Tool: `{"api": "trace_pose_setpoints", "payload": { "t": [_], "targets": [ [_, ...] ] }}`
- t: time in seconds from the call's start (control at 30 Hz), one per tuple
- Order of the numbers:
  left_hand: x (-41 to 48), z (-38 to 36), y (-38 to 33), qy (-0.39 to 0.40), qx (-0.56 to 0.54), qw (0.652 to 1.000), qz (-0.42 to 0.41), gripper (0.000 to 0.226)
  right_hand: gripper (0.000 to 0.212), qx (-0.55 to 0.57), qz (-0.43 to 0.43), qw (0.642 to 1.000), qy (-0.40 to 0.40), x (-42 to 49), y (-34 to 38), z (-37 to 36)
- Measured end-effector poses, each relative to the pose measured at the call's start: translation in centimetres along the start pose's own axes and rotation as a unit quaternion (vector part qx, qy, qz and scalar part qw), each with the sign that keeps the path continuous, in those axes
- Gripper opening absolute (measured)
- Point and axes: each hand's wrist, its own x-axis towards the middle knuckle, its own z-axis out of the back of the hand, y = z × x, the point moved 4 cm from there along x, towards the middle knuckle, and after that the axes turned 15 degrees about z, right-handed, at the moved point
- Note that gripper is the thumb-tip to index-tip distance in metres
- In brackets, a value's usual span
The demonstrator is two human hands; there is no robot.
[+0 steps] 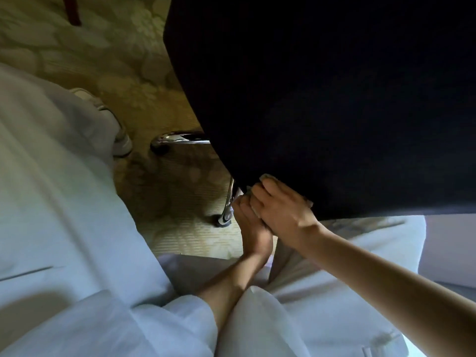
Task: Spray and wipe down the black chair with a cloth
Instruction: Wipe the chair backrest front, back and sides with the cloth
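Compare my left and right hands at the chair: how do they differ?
Right hand lies on top, pressing the cloth against the chair; left hand sits beneath it, beside the metal leg. Left hand's fingers curl, contents hidden; right hand's lie flatter. Both meet at the chair's lower corner.

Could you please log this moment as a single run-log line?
phase: wiping | right hand: presses cloth on lower corner of black chair | left hand: just below, near chrome leg, grip unclear
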Motion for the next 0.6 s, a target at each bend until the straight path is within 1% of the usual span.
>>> {"api": "trace_pose_setpoints", "payload": {
  "t": [0.03, 0.07, 0.1, 0.13, 0.17, 0.2, 0.23, 0.27, 0.3, 0.33, 0.37, 0.4, 0.43, 0.47, 0.5, 0.53, 0.6],
  "targets": [
    [1.3, 0.6, 0.0, -0.001, -0.029, 0.999, 0.036, 0.048, 0.026, -0.033, 0.022, 0.999, -0.006, 1.1, -0.5, 0.2],
    [2.3, 1.3, -0.2, -0.002, -0.047, 0.997, 0.054, 0.046, 0.028, -0.050, 0.038, 0.998, -0.009, 2.2, -0.9, 0.8],
    [3.1, 2.1, -0.6, -0.017, -0.043, 0.998, 0.047, 0.053, 0.029, -0.058, 0.054, 0.997, -0.017, 3.7, -1.3, 1.3],
    [4.2, 2.8, -0.5, -0.023, -0.041, 0.998, 0.047, 0.065, 0.027, -0.060, 0.057, 0.996, -0.024, 5.2, -1.8, 2.0],
    [5.5, 3.4, -0.5, -0.028, -0.042, 0.998, 0.049, 0.073, 0.022, -0.055, 0.049, 0.997, -0.026, 6.8, -2.4, 2.5],
    [7.2, 3.9, -0.6, -0.042, -0.037, 0.998, 0.037, 0.073, 0.017, -0.038, 0.044, 0.997, -0.041, 8.5, -3.0, 3.2],
    [9.1, 4.5, -0.8, -0.044, -0.047, 0.997, 0.037, 0.064, 0.013, -0.033, 0.048, 0.998, -0.012, 10.2, -3.5, 3.5],
    [11.4, 5.3, -1.1, -0.048, -0.083, 0.995, 0.037, 0.047, 0.010, -0.035, 0.040, 0.999, -0.007, 11.9, -4.2, 3.8],
    [13.5, 6.3, -1.4, -0.044, -0.111, 0.992, 0.038, 0.033, 0.015, -0.035, 0.034, 0.999, -0.009, 13.2, -4.9, 4.5],
    [15.6, 7.2, -1.7, -0.046, -0.120, 0.991, 0.033, 0.031, 0.020, -0.041, 0.025, 0.998, -0.034, 14.3, -5.5, 5.3],
    [17.2, 8.0, -2.2, -0.049, -0.100, 0.994, 0.015, 0.039, 0.023, -0.040, 0.006, 0.998, -0.050, 15.4, -6.3, 6.0],
    [18.6, 8.5, -2.8, -0.042, -0.078, 0.996, -0.005, 0.049, 0.026, -0.039, -0.009, 0.998, -0.045, 16.4, -7.2, 6.3],
    [19.5, 8.7, -3.4, -0.038, -0.045, 0.998, -0.020, 0.057, 0.029, -0.048, 0.003, 0.998, -0.039, 17.4, -8.0, 6.7],
    [20.0, 9.0, -3.7, -0.055, -0.022, 0.998, -0.022, 0.060, 0.031, -0.026, 0.005, 0.999, -0.039, 17.9, -8.5, 7.2],
    [20.0, 9.3, -4.2, -0.075, -0.022, 0.997, -0.020, 0.057, 0.030, -0.010, -0.004, 0.999, -0.043, 18.0, -8.9, 7.6],
    [19.7, 9.3, -4.4, -0.090, -0.023, 0.995, -0.029, 0.050, 0.029, -0.006, -0.011, 0.998, -0.064, 17.9, -9.1, 7.7],
    [18.6, 9.2, -4.6, -0.116, -0.061, 0.989, -0.066, 0.028, 0.026, -0.024, -0.002, 0.996, -0.086, 17.2, -8.7, 7.4]
  ]
}}
